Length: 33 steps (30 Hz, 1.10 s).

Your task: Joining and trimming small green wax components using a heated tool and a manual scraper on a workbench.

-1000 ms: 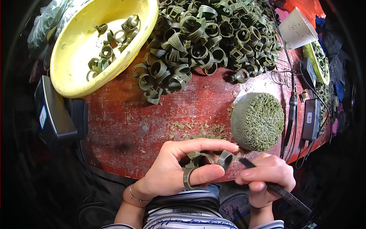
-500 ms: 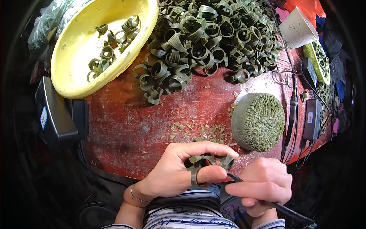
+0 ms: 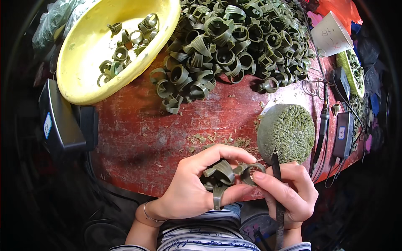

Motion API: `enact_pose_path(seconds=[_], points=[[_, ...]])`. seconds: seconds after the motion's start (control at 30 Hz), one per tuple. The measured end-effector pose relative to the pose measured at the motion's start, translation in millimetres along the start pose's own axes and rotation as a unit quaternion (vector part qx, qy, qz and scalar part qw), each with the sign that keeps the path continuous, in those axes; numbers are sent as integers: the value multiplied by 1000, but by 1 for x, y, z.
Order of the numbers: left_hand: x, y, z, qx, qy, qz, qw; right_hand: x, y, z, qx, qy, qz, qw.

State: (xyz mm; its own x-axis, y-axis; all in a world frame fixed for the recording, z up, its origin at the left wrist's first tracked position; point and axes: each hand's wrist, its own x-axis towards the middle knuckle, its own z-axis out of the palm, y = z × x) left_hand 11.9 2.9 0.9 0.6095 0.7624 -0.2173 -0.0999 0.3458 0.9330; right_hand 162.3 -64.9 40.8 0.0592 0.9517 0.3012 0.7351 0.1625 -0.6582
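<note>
Left hand (image 3: 188, 184) and right hand (image 3: 293, 190) were bare. Around left wrist sat thin bracelet (image 3: 150, 215), silver in colour, with small bead-like part on it. Shirt (image 3: 205, 236) was white, with dark stripes across, some narrow, some more broad. On its front ran blue lettering in handwriting form. Left sleeve (image 3: 127, 248) and right sleeve (image 3: 299, 247) had also stripes and left forearms uncovered. Beyond shirt hem, small patch of blue cloth (image 3: 235, 208) was visible, similar to denim.

Cup (image 3: 333, 37), desk's (image 3: 138, 134) far right edge: handwritten strokes. Right box (image 3: 343, 146), right edge: blue-white label (image 3: 341, 132), small characters. Left box (image 3: 66, 125), left edge: blue-bordered tag (image 3: 47, 125), illegible. Shirt (image 3: 201, 243): dark script.
</note>
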Motion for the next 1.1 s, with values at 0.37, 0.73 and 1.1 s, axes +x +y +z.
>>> enact_pose_path(seconds=[0.37,0.73,1.1], points=[[0,-3,-8,-18,2,45,999,3,10,7,133,-28,23,990],[0,-10,-7,-141,67,95,983,20,17,2,38,3,12,999],[-3,-10,-12,-409,-29,34,911,85,65,11,-251,11,60,966]])
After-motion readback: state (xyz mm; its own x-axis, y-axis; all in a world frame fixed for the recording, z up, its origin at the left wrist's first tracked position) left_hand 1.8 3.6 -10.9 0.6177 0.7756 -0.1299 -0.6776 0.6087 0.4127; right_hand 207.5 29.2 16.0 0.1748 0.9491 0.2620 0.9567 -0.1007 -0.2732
